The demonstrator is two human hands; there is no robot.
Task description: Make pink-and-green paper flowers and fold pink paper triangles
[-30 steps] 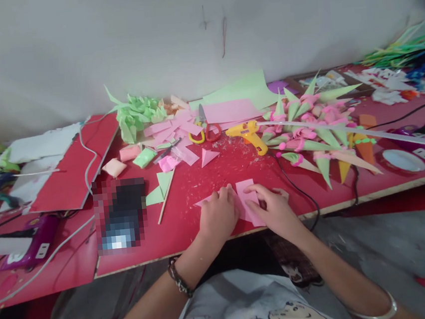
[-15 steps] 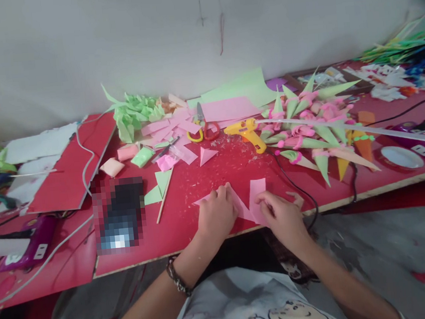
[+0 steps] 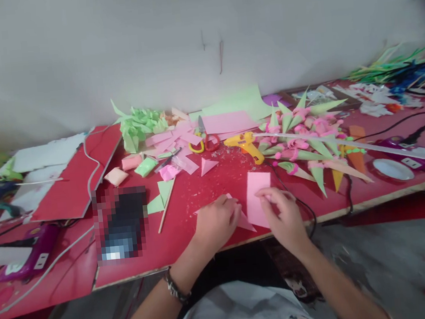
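On the red tabletop, my left hand (image 3: 218,221) presses down with bent fingers on a pointed piece of pink paper (image 3: 245,222); much of that piece is hidden beneath the hand. Beside it lies a pink paper strip (image 3: 254,200), flat and rectangular. My right hand (image 3: 282,213) covers its lower right side, fingers bent and closed on it. A narrow gap separates the two pink pieces near the top. Farther back is a small pink paper cone (image 3: 208,166), touched by neither hand.
A yellow glue gun (image 3: 245,145) with a long glue stick lies beside a heap of pink and green paper flowers (image 3: 308,140). Scissors (image 3: 203,139) rest near pink paper strips. To the left are a blurred phone (image 3: 122,221), a thin wooden stick (image 3: 166,204) and green paper.
My right hand has drawn the pink strip rightward, apart from the pointed pink piece. The left hand stays on its piece. The view has tilted up slightly.
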